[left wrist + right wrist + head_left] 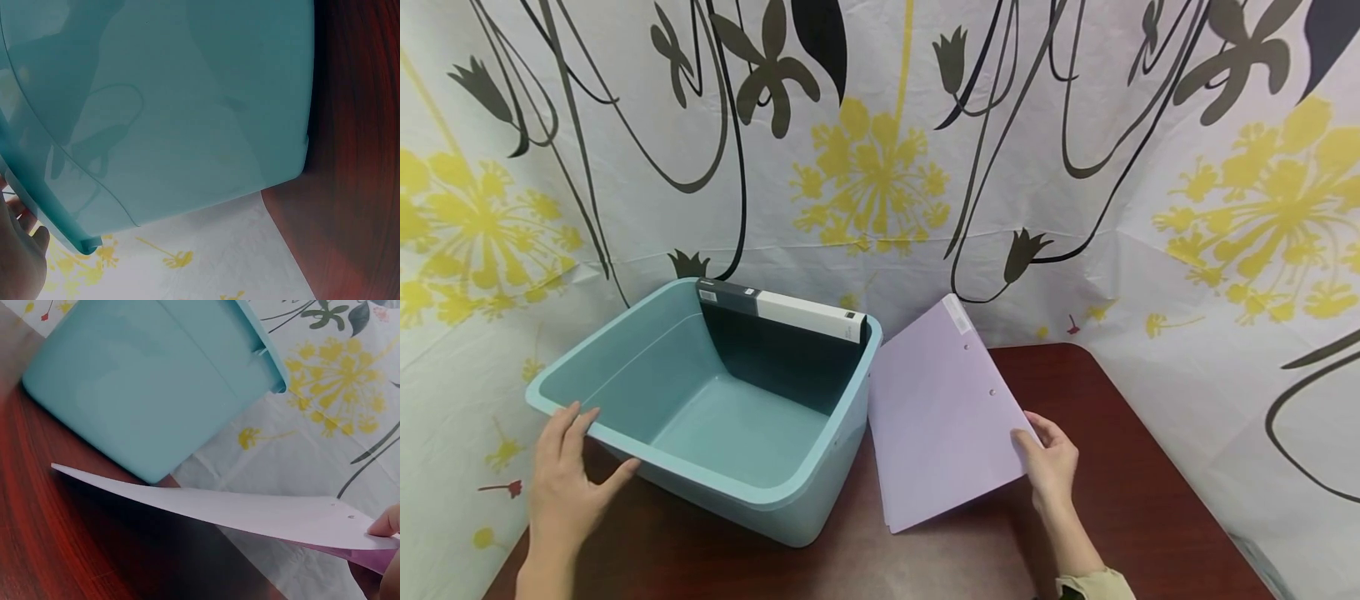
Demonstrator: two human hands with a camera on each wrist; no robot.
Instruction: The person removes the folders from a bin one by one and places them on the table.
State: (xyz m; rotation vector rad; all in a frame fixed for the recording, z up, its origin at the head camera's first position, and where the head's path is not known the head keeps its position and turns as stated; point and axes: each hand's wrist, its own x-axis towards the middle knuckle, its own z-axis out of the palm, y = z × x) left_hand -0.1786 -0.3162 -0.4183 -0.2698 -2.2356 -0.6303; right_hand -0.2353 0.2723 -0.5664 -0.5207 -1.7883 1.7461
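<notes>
A light purple file folder, with a white label strip and two rivets along its spine, tilts beside the tub. My right hand pinches its right edge, thumb on top and fingers beneath. In the right wrist view the folder appears nearly edge-on, raised over the table at my thumb. My left hand rests at the near-left rim of a blue plastic tub, fingers over the rim and thumb spread along its outside. Inside the tub, a black binder with a white and grey spine stands against the far wall.
The tub stands on a dark reddish-brown table. A white cloth printed with grey stems and yellow flowers hangs behind and around the table. The table's right edge runs diagonally past my right hand.
</notes>
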